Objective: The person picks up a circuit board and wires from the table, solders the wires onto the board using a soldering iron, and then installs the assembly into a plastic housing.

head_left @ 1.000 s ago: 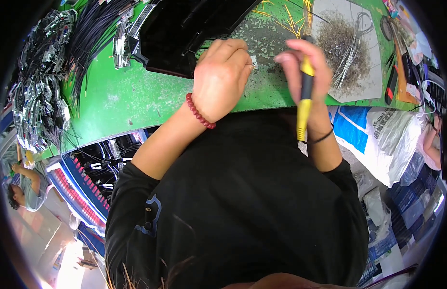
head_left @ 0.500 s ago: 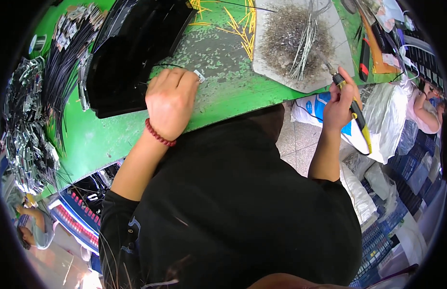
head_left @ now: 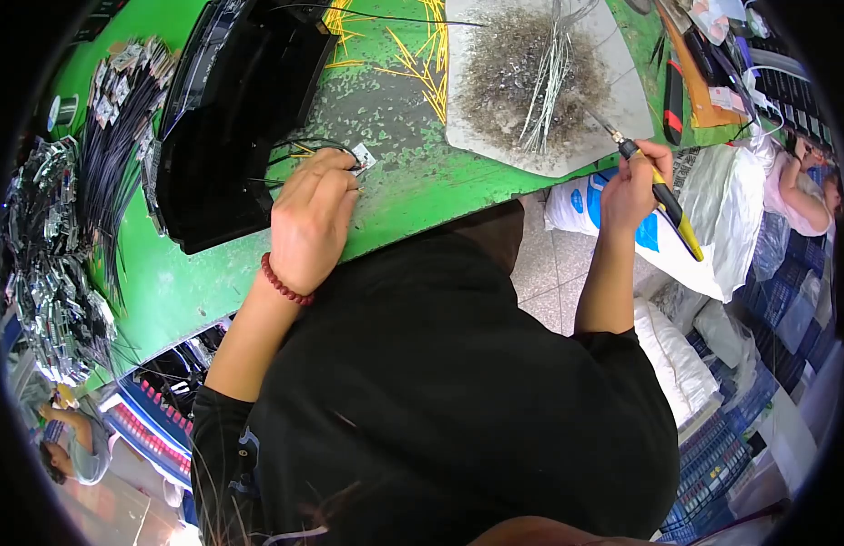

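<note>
My left hand (head_left: 311, 209), with a red bead bracelet at the wrist, rests near the table edge. Its fingers are closed on a thin black wire (head_left: 324, 142), which curves to a small white flat piece (head_left: 364, 157) at the fingertips. How they join is too small to tell. In my right hand (head_left: 630, 191) is a soldering iron (head_left: 679, 218) with a yellow and black handle. Its metal tip points up and left, over the edge of a stained grey board (head_left: 618, 68). Several silvery solder strands (head_left: 548, 100) lie on that board.
Left of my left hand stands a black plastic tray (head_left: 223, 173). Bundled black cables (head_left: 108, 173) and a pile of metal-ended parts (head_left: 53, 291) lie at the far left. Yellow tubes (head_left: 433, 73) lie beside the board; red-handled pliers (head_left: 673, 105) sit at its right.
The view has shifted and turned a little. My left fingers have changed their hold, and more of the black wire and white piece shows. The soldering iron stays in my right hand, near the board.
</note>
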